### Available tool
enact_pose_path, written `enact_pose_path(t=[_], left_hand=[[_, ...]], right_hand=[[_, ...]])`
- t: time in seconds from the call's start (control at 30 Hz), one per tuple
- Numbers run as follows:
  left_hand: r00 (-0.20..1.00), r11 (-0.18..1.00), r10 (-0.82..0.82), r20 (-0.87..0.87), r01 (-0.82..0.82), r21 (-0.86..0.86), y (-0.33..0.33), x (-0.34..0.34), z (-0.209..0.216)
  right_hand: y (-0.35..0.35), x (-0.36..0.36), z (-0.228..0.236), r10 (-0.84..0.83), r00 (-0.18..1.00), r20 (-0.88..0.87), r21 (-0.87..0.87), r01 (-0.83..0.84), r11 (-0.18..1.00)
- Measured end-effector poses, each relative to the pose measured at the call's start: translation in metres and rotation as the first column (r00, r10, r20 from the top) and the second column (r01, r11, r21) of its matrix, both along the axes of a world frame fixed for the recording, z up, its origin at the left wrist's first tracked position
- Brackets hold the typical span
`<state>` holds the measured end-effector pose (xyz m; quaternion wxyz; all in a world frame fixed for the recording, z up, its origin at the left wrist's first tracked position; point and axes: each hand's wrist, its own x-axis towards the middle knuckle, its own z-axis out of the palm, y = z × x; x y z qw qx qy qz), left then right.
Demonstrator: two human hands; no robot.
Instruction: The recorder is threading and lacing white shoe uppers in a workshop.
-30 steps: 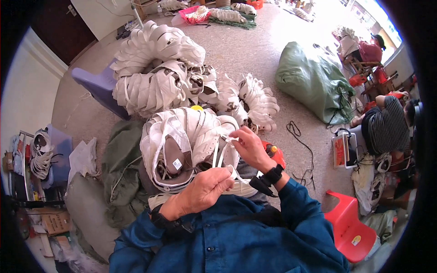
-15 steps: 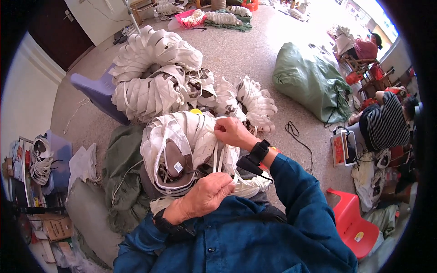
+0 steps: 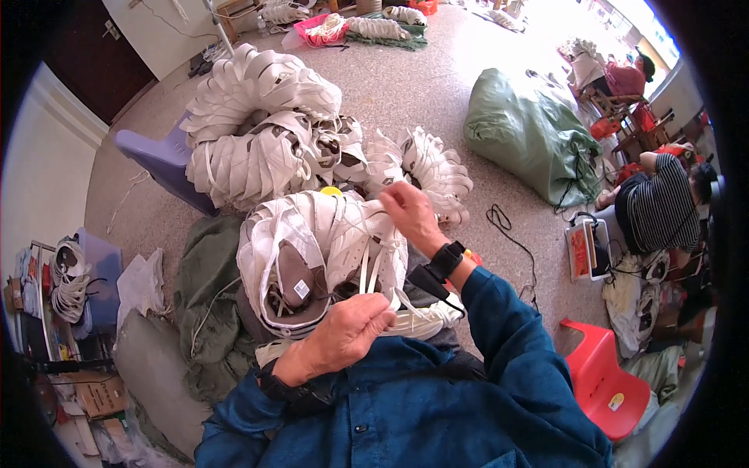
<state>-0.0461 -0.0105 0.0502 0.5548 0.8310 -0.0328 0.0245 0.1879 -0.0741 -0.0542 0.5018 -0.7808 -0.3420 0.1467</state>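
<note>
A bundle of white shoe uppers (image 3: 292, 214) sits in front of me, with an upper that has a brown lining (image 3: 295, 273) facing up. My left hand (image 3: 347, 331) is closed low beside it, fingertips pinched on a cream shoelace (image 3: 364, 269) that runs down from the eyelets. Above the bundle's right side, my right hand (image 3: 413, 214) is curled with thumb and fingers together; whatever lies between its fingertips is too small to make out. More pale laces (image 3: 425, 320) lie in a loose heap right of my left hand.
Large rings of white uppers (image 3: 265, 93) rest by a purple chair (image 3: 160, 156). Dark green cloth (image 3: 211, 281) lies to my left. At the right are a big green sack (image 3: 523, 132), a black cord (image 3: 511, 234), a red stool (image 3: 605, 382) and a seated person in stripes (image 3: 659, 207).
My right hand has moved slightly up and to the right, away from the uppers. The left hand has shifted a little to the left and stays pinched.
</note>
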Motion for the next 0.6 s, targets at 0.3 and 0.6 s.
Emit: enact_pose_path(t=[0.3, 0.6], left_hand=[[0.997, 0.978, 0.072, -0.024, -0.076, -0.193, 0.006, -0.001, 0.003], [0.84, 0.752, -0.319, -0.44, -0.058, -0.656, 0.01, -0.055, 0.02]], right_hand=[[-0.018, -0.001, -0.036, -0.087, 0.98, -0.181, -0.106, 0.069, 0.992], [-0.016, 0.001, -0.048, -0.124, 0.979, -0.161, -0.009, 0.124, 0.992]])
